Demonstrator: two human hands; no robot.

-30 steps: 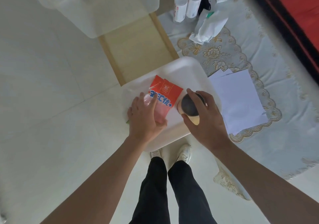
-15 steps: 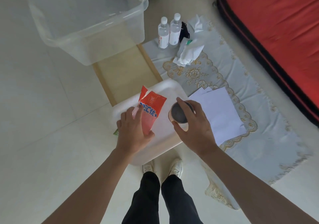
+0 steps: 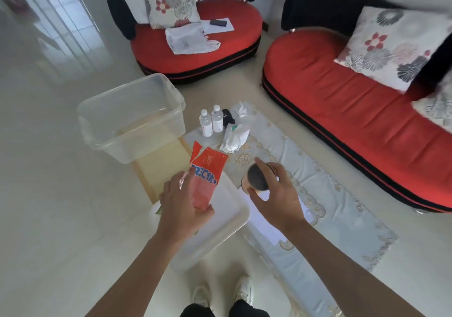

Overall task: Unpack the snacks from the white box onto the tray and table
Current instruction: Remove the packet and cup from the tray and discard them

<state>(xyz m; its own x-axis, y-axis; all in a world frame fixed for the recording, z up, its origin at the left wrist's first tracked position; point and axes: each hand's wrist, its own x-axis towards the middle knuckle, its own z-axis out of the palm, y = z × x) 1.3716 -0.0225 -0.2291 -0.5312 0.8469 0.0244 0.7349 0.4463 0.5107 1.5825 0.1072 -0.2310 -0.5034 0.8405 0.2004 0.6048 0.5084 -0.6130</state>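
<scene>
Left hand (image 3: 182, 206): red packet (image 3: 209, 167) is pinched | right hand (image 3: 278, 199): dark-lidded cup (image 3: 255, 178) is gripped from above | risk: cup is dropped if fingertip hold slips

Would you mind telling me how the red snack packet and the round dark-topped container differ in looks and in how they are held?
The red packet is a flat, oblong pouch with blue lettering; the container is round, with a dark top and a pale side. The left hand holds the packet by its lower end, while the right hand grips the container from above, fingers round its rim. Each is held in one hand.
</scene>
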